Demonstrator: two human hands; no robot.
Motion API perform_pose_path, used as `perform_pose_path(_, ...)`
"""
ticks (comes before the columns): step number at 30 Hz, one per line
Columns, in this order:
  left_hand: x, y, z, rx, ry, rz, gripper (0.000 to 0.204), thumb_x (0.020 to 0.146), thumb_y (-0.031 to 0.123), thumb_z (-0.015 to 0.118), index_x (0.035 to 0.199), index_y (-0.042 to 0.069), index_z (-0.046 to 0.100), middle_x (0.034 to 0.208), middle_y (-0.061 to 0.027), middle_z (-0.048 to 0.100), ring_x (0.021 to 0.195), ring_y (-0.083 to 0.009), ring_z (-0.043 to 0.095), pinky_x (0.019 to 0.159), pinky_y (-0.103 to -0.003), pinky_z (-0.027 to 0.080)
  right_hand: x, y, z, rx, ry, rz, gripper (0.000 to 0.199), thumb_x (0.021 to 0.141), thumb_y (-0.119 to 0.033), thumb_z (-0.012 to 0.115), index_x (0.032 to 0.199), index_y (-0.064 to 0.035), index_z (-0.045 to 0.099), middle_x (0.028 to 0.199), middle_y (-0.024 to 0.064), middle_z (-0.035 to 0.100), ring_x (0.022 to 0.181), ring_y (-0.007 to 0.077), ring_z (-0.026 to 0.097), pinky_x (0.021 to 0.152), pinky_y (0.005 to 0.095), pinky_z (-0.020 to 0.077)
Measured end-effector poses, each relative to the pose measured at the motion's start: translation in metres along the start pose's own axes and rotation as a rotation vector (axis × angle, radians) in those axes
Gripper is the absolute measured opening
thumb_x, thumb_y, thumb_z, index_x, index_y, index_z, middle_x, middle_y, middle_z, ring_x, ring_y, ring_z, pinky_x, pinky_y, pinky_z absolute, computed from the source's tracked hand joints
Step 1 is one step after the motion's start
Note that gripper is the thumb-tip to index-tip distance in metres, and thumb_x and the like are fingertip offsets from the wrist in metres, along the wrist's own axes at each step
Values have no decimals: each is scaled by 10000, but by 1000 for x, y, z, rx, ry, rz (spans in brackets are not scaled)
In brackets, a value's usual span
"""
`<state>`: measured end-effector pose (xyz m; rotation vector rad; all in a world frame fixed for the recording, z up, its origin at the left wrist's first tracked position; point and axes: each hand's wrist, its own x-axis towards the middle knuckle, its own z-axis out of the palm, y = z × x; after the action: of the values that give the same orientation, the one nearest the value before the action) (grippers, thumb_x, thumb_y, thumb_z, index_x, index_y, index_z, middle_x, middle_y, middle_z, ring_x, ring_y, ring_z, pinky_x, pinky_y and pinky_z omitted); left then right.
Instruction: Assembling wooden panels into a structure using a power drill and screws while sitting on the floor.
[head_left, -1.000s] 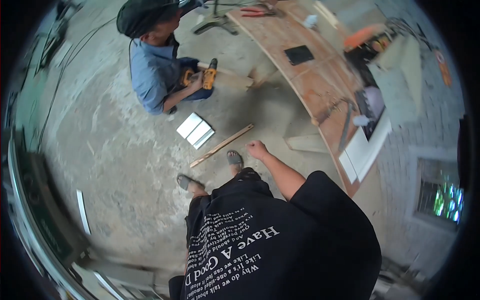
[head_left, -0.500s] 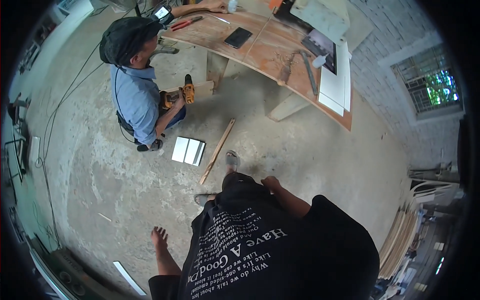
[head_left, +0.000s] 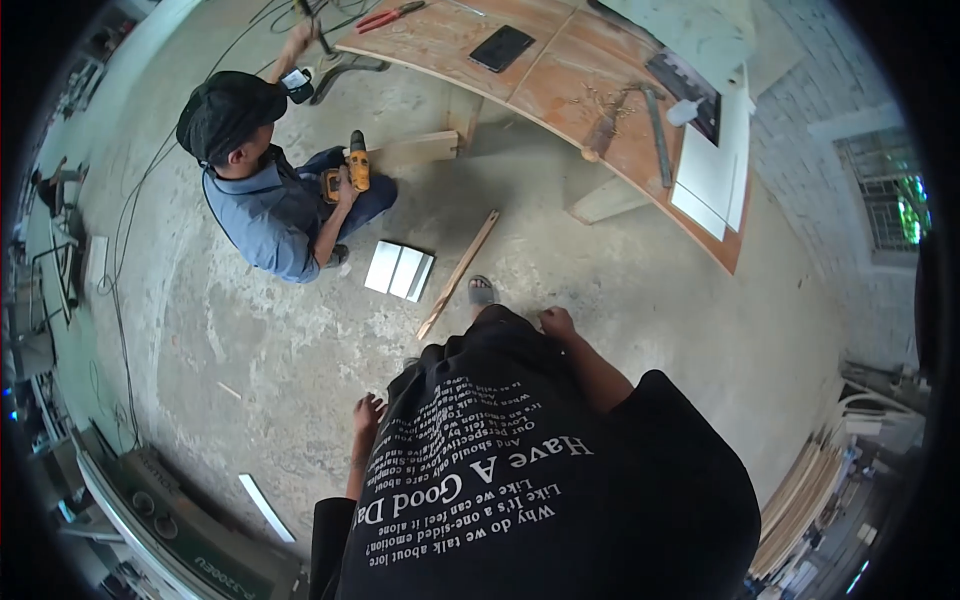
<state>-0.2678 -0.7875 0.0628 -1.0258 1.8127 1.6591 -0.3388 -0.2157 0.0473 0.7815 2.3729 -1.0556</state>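
Note:
My left hand [head_left: 369, 412] hangs beside my dark shirt, fingers apart and loosely bent, with nothing in it. On the other side my right hand [head_left: 557, 324] is low near my thigh, its fingers curled in; I see nothing in it. Neither touches anything on the floor. Ahead of my feet lie a narrow wooden strip [head_left: 458, 275] and a small white panelled piece [head_left: 384, 268]. A crouching co-worker [head_left: 250, 215] grips a yellow and black cordless drill [head_left: 357, 162] in one hand. The co-worker's other hand [head_left: 300, 38] is raised by a dark upright tool.
A wooden worktable [head_left: 545, 95] carries a phone [head_left: 501, 48], red-handled pliers [head_left: 390, 15], a hammer [head_left: 658, 135] and white panels [head_left: 712, 180]. Beneath it is a wooden board [head_left: 415, 148]. Cables [head_left: 125, 235] run along the left floor. Stacked wood strips [head_left: 800, 505] stand at lower right.
My left hand has come closer to my body, its fingers less spread. The view has shifted with my movement. The co-worker's free hand has left the tabletop for the table's left side.

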Motion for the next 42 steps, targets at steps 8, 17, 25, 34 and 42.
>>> perform_pose_path(8, -43, 17, 58, -216, 279, -369, 462, 1016, 375, 593, 1380, 95, 547, 1259, -116, 681, 1042, -290, 688, 823, -459, 538, 110, -13, -51, 221, -25, 72, 381, 939, -384, 687, 908, -8, 737, 812, 150, 753, 802, 283, 737, 776, 410, 556)
perform_pose_path(17, -22, 53, 110, -243, 247, -119, 408, 1022, 270, 602, 1290, -38, 583, 1197, -182, 669, 1048, -299, 683, 813, -425, 596, 156, 26, -69, 187, -3, -16, 324, 991, -327, 651, 964, -7, 690, 757, 84, 688, 638, 182, 659, 539, 350, 511)
perform_pose_path(25, -3, 108, 115, -66, 173, -274, 420, 1011, 387, 614, 1335, 123, 562, 1157, -70, 681, 967, -230, 687, 722, -400, 518, 87, 25, -87, 332, -104, 157, 401, 955, -359, 652, 1066, 25, 673, 787, 93, 697, 738, 210, 690, 625, 383, 545)
perform_pose_path(34, 19, 153, 129, -11, 89, -222, 452, 1007, 393, 621, 1347, 100, 568, 1188, -74, 679, 979, -209, 683, 724, -379, 526, 67, 92, -60, -532, -151, -229, 240, 902, -291, 623, 983, -90, 728, 998, 203, 727, 968, 446, 682, 859, 518, 552)
perform_pose_path(42, -10, 122, 96, -71, 102, -256, 439, 992, 399, 614, 1321, 112, 563, 1212, -82, 678, 1016, -236, 682, 749, -404, 525, 75, 47, -41, -58, -48, 161, 373, 918, -367, 630, 973, -11, 727, 1017, 232, 745, 1019, 403, 709, 865, 487, 558)
